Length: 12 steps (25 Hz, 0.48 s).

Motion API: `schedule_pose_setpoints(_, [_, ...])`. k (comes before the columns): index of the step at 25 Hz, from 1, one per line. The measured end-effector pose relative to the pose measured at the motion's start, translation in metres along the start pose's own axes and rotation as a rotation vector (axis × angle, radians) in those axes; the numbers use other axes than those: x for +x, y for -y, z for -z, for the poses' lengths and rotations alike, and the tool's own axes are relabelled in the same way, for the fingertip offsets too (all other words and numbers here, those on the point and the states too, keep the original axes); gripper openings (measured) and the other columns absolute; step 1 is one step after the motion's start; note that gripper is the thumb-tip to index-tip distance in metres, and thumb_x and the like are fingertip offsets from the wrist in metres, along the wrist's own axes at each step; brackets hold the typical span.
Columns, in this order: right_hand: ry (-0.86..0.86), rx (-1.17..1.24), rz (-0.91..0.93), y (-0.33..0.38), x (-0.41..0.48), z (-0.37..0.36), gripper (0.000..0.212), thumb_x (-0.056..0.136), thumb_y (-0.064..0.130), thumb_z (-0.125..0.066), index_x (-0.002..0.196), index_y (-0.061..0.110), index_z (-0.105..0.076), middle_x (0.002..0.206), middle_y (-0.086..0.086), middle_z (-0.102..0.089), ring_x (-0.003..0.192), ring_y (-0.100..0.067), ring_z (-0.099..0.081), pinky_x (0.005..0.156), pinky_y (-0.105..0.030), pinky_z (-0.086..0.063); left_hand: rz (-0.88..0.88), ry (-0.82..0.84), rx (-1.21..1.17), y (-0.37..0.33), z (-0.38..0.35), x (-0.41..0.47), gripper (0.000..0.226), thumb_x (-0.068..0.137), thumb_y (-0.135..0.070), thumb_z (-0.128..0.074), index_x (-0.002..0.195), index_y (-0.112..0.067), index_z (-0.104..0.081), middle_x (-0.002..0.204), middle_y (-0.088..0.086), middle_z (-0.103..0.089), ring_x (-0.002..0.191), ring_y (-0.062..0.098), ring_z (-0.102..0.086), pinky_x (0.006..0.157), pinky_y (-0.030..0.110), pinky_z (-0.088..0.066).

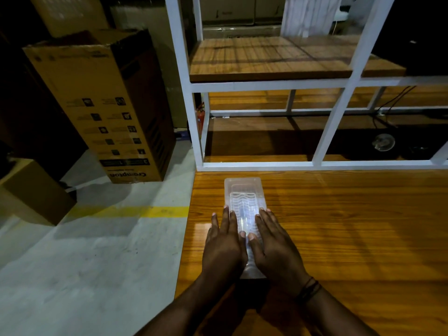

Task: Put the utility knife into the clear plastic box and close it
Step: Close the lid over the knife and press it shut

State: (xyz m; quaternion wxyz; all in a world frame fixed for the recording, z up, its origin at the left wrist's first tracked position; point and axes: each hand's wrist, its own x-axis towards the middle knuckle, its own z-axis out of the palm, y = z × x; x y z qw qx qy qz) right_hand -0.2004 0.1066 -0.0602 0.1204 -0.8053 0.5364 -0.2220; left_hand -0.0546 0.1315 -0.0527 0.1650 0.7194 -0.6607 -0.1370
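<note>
Palms are lying flat on the long clear ribbed plastic box (244, 209): I am seeing the left hand (224, 243) and right hand (274, 243) spread open, side by side, pressing its near half. Its long axis is running straight away from me beside the left edge of the glossy wooden tabletop (351, 238). I cannot tell whether the utility knife is lying inside.

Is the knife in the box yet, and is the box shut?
The clear plastic box lies flat on the table, lid apparently down. The left hand and right hand press flat on it. I cannot see the knife through the plastic. Only letting go seems left.
</note>
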Motion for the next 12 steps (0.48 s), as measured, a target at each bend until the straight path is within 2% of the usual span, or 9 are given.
schedule_pose_setpoints(2, [0.002, 0.004, 0.008, -0.001, -0.001, -0.001, 0.061, 0.1, 0.035, -0.049, 0.151, 0.002, -0.042, 0.162, -0.013, -0.033, 0.154, -0.026, -0.023, 0.122, -0.044, -0.031, -0.018, -0.023, -0.056, -0.001, -0.005, -0.009, 0.067, 0.107, -0.041, -0.029, 0.165, -0.013, -0.012, 0.174, 0.004, 0.003, 0.161, 0.032, 0.006, 0.129, 0.042, -0.01])
schedule_pose_setpoints(4, [-0.034, 0.005, 0.01, 0.0, -0.003, -0.003, 0.058, 0.099, 0.031, -0.054, 0.147, 0.001, -0.047, 0.159, -0.015, -0.039, 0.151, -0.029, -0.03, 0.12, -0.045, -0.035, -0.016, -0.058, -0.102, 0.0, -0.008, -0.01, 0.067, 0.105, -0.04, -0.032, 0.164, -0.013, -0.017, 0.174, 0.001, -0.002, 0.161, 0.031, 0.005, 0.129, 0.041, -0.007])
schedule_pose_setpoints(7, [-0.047, 0.015, 0.001, 0.0, -0.003, -0.005, 0.056, 0.098, 0.029, -0.058, 0.146, 0.003, -0.049, 0.158, -0.014, -0.042, 0.15, -0.028, -0.033, 0.118, -0.045, -0.038, 0.004, -0.07, -0.101, 0.0, -0.006, -0.009, 0.067, 0.106, -0.042, -0.033, 0.165, -0.017, -0.014, 0.174, -0.003, 0.001, 0.161, 0.026, 0.01, 0.127, 0.037, 0.001])
schedule_pose_setpoints(10, [0.031, 0.021, -0.038, 0.002, 0.0, 0.002, 0.056, 0.102, 0.039, -0.047, 0.152, 0.014, -0.043, 0.164, -0.004, -0.034, 0.155, -0.018, -0.023, 0.123, -0.035, -0.024, -0.002, -0.056, -0.043, -0.001, -0.002, -0.009, 0.066, 0.108, -0.043, -0.028, 0.166, -0.018, -0.01, 0.174, -0.003, 0.004, 0.16, 0.026, 0.014, 0.128, 0.04, 0.005])
schedule_pose_setpoints(12, [0.007, 0.039, -0.066, 0.004, 0.014, 0.014, 0.053, 0.102, 0.042, -0.043, 0.15, 0.018, -0.046, 0.162, -0.001, -0.037, 0.154, -0.016, -0.024, 0.123, -0.032, -0.02, -0.016, -0.086, -0.012, -0.002, 0.01, 0.003, 0.063, 0.109, -0.041, -0.024, 0.166, -0.019, -0.007, 0.174, -0.004, 0.008, 0.16, 0.025, 0.016, 0.127, 0.039, 0.011])
